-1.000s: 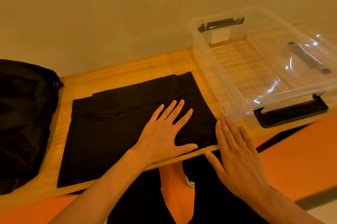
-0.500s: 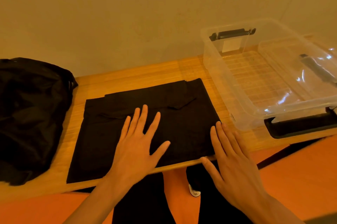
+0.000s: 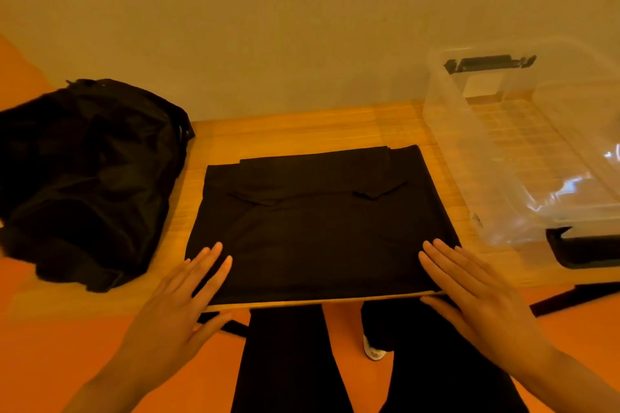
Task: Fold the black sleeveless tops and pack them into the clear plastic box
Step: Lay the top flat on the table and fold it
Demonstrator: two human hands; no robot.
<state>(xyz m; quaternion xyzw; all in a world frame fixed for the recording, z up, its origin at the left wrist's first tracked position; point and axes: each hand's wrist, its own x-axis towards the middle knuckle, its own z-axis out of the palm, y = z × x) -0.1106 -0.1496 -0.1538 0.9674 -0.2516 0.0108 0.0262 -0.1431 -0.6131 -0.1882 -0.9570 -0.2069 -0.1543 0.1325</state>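
A black sleeveless top (image 3: 318, 224), folded into a flat rectangle, lies on the wooden table (image 3: 302, 130) in front of me. My left hand (image 3: 177, 308) is flat with fingers apart at the top's near left corner, fingertips on the cloth. My right hand (image 3: 469, 291) lies flat at the near right corner, fingers spread over the table edge. Neither hand grips anything. The clear plastic box (image 3: 463, 157) stands to the right with nothing inside and black handle clips.
A heap of black garments (image 3: 84, 177) sits on the table's left end. A plain wall runs behind the table. Below the table edge are my black-trousered legs (image 3: 288, 362) and an orange floor (image 3: 50, 345).
My left hand slid from the middle of the top back to its near left corner. My right hand stayed at the near right corner. The view shifted left, so the box sits further right.
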